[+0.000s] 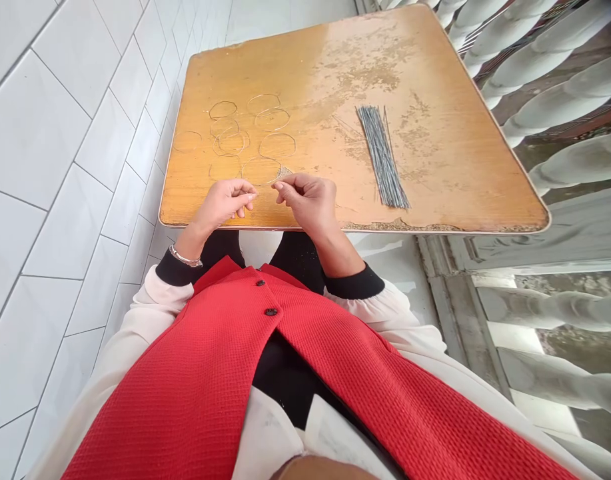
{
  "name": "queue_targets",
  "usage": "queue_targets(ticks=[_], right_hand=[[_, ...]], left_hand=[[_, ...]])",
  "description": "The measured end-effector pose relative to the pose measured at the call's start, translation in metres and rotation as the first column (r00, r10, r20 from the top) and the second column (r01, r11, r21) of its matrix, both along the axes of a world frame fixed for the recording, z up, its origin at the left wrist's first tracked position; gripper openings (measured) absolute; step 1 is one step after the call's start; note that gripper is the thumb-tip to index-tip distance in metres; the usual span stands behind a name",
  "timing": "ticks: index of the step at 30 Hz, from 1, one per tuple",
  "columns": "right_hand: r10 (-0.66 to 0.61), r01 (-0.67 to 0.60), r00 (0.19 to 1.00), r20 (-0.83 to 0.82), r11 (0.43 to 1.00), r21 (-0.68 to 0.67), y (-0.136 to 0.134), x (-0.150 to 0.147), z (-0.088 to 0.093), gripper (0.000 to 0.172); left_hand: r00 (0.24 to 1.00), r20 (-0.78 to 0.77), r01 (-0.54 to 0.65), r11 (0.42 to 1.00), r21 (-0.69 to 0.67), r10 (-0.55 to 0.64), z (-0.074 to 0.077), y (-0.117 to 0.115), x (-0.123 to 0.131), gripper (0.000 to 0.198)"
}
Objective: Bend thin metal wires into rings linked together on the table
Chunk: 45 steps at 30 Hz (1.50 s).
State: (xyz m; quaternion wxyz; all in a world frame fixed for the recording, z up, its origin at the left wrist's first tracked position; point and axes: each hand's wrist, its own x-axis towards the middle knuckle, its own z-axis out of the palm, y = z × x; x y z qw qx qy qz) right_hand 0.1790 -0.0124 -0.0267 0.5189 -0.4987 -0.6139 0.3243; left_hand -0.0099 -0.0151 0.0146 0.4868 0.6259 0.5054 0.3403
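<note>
My left hand [229, 202] is closed in a pinch over the front part of the table, its fingertips pointing right. Facing it, my right hand [308, 199] pinches with thumb and forefinger, a small gap away. A thin wire ring [262, 158] shows just beyond and between the fingertips, and its near part runs close to both hands. The wire is so fine that its exact contact with the fingers is hard to see. Beyond the hands lie several more thin wire rings [278, 134], some overlapping. To the right rests a bundle of straight grey wires [382, 160].
The worn wooden table [305, 73] has peeling patches and a chipped front edge. A white tiled wall [60, 167] runs along the left. On the right stands a white balustrade [545, 60]. The red vest [205, 347] I wear fills the lower view.
</note>
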Motion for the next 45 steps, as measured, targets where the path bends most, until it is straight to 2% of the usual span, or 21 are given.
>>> queue_targets(ticks=[3, 6, 12, 15, 20, 29, 34, 40, 42, 45], right_hand=[[-0.036, 0.034, 0.998, -0.051, 0.999, -0.032, -0.005, -0.002, -0.003, 0.030], [0.013, -0.018, 0.997, -0.070, 0.997, -0.080, -0.008, 0.000, -0.001, 0.028], [0.185, -0.184, 0.983, 0.004, 0.978, -0.097, -0.005, 0.000, 0.008, 0.017], [0.166, -0.160, 0.984, 0.066, 0.984, -0.083, -0.003, -0.001, 0.008, 0.014], [0.133, -0.129, 0.987, 0.086, 0.991, -0.045, -0.006, 0.000, 0.003, 0.022], [0.106, -0.109, 0.992, 0.073, 0.993, 0.041, -0.015, -0.005, -0.001, 0.029], [0.098, -0.098, 0.992, 0.077, 0.995, 0.004, -0.016, -0.007, -0.004, 0.031], [0.125, -0.128, 0.980, 0.157, 0.992, 0.010, -0.012, -0.009, 0.002, 0.018], [0.118, -0.116, 0.987, 0.112, 0.993, -0.023, -0.009, -0.009, 0.003, 0.016], [0.055, -0.059, 0.997, -0.049, 0.995, -0.085, -0.005, -0.008, 0.002, 0.024]], left_hand=[[0.992, -0.091, -0.073, 0.984, 0.164, 0.089, -0.008, 0.001, 0.000, 0.009], [0.979, -0.154, -0.087, 0.954, 0.286, 0.135, -0.016, 0.003, 0.001, 0.011], [0.968, -0.232, -0.012, 0.941, 0.337, 0.095, -0.011, -0.002, 0.006, 0.014], [0.954, -0.283, 0.010, 0.931, 0.365, 0.101, -0.006, -0.006, 0.007, 0.016], [0.910, -0.395, 0.061, 0.901, 0.430, 0.126, -0.004, -0.009, 0.006, 0.019], [0.940, -0.293, -0.030, 0.900, 0.435, 0.173, -0.008, -0.012, 0.009, 0.021], [0.913, -0.377, 0.026, 0.899, 0.437, 0.157, -0.005, -0.008, 0.005, 0.021], [0.881, -0.458, 0.093, 0.910, 0.405, 0.114, -0.001, -0.004, 0.006, 0.020], [0.899, -0.421, 0.064, 0.914, 0.402, 0.123, 0.000, -0.002, 0.006, 0.017], [0.931, -0.284, -0.081, 0.889, 0.451, 0.229, 0.003, 0.001, 0.000, 0.010]])
